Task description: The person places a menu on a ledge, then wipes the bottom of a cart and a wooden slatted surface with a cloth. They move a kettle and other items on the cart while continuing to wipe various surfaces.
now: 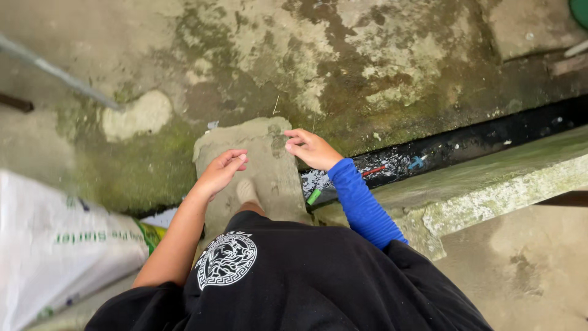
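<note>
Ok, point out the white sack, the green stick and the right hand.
white sack (pixel 58 245), head view, middle of its side.
green stick (pixel 313 197), head view, mid-length.
right hand (pixel 312 149), head view, back of the hand.

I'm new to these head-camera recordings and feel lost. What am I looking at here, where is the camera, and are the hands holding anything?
There is one picture, from a camera on a person's head, looking straight down their body. The left hand, on a bare arm, and the right hand, on an arm in a blue sleeve, both hang in the air, holding nothing. Below them a concrete slab bridges a dark drain littered with scraps. Around it is mossy, stained concrete ground. A white sack lies at the left.
</note>
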